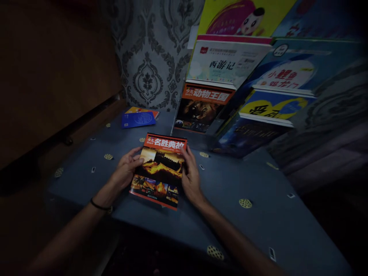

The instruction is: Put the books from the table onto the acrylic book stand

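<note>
A book with an orange-red title band and a golden wall picture on its cover is held upright, tilted back, over the table. My left hand grips its left edge, thumb on the cover. On the opposite edge my right hand has its fingers wrapped round the side, fingertips over the title's end. Just behind stands a clear display rack with books in tiers, among them a lion-cover book and a white book.
Two thin books, the upper one blue, lie at the back left of the grey-blue patterned table. More books, such as a blue-yellow one, fill the rack's right column. Patterned wallpaper is behind; a brown wooden panel stands left.
</note>
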A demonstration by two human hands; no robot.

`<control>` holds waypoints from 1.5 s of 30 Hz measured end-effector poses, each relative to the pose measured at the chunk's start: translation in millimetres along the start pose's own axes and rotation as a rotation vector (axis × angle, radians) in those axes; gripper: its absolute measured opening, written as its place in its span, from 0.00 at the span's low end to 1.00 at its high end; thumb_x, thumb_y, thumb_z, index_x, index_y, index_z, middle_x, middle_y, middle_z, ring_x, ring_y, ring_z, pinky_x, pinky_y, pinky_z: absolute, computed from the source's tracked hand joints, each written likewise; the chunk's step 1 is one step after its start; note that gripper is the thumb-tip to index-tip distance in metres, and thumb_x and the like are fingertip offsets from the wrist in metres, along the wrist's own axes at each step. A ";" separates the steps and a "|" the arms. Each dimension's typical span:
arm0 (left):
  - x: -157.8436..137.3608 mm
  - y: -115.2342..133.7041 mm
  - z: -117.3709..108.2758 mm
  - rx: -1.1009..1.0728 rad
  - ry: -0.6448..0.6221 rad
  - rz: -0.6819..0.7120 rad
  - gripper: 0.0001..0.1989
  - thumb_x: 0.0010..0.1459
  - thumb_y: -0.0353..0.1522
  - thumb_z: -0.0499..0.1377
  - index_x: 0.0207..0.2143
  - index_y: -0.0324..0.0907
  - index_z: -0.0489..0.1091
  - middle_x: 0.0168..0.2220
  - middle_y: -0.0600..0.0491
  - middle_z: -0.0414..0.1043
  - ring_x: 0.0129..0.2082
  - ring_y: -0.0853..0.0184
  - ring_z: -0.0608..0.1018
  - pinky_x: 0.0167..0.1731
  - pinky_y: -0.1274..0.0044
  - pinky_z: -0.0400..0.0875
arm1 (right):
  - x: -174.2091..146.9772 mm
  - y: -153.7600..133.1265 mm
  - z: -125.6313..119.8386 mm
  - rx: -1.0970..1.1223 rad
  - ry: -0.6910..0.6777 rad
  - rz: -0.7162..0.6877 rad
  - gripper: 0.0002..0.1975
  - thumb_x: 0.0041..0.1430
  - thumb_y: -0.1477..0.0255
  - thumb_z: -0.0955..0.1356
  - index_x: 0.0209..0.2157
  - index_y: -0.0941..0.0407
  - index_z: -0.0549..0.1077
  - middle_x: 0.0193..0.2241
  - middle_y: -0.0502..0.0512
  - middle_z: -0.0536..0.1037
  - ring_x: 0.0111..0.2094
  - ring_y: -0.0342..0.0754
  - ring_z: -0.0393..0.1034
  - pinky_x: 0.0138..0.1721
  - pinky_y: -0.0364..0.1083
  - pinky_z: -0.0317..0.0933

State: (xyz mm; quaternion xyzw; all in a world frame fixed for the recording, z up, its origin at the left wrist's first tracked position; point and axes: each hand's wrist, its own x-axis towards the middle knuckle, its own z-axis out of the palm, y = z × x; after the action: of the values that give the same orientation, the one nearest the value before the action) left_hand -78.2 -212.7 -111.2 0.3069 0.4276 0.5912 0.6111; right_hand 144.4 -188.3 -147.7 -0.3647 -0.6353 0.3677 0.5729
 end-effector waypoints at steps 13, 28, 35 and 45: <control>23.2 -38.8 -12.4 0.790 0.024 0.490 0.29 0.60 0.40 0.61 0.61 0.40 0.64 0.66 0.39 0.63 0.68 0.49 0.62 0.66 0.55 0.53 | -3.3 -7.3 7.6 0.624 -0.203 0.640 0.24 0.46 0.60 0.78 0.46 0.49 0.77 0.43 0.50 0.84 0.43 0.52 0.80 0.48 0.51 0.72; -14.3 -47.8 -11.4 1.367 -0.410 0.708 0.29 0.68 0.39 0.54 0.68 0.43 0.53 0.70 0.41 0.53 0.71 0.54 0.53 0.69 0.53 0.43 | -1.2 -3.4 4.8 0.655 -0.129 0.625 0.21 0.49 0.58 0.77 0.45 0.48 0.78 0.47 0.50 0.83 0.48 0.54 0.78 0.49 0.52 0.72; 23.8 -8.5 -2.7 0.392 -0.124 0.208 0.28 0.62 0.45 0.61 0.59 0.42 0.64 0.57 0.40 0.73 0.58 0.51 0.75 0.57 0.59 0.70 | 5.8 -12.5 11.4 0.613 -0.131 0.607 0.23 0.47 0.55 0.78 0.43 0.49 0.77 0.43 0.50 0.84 0.44 0.54 0.80 0.47 0.52 0.73; 25.7 10.9 40.2 0.135 -0.165 0.272 0.22 0.46 0.42 0.73 0.40 0.40 0.77 0.37 0.50 0.83 0.37 0.59 0.84 0.43 0.68 0.79 | 67.2 -45.2 17.4 0.361 0.064 0.185 0.20 0.52 0.49 0.73 0.32 0.53 0.78 0.31 0.51 0.83 0.39 0.53 0.79 0.42 0.51 0.73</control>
State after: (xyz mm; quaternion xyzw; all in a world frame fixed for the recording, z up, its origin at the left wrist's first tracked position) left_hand -49.3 -180.9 -87.7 0.4496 0.3692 0.6111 0.5368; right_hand 119.9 -150.7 -78.0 -0.3242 -0.5042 0.5149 0.6128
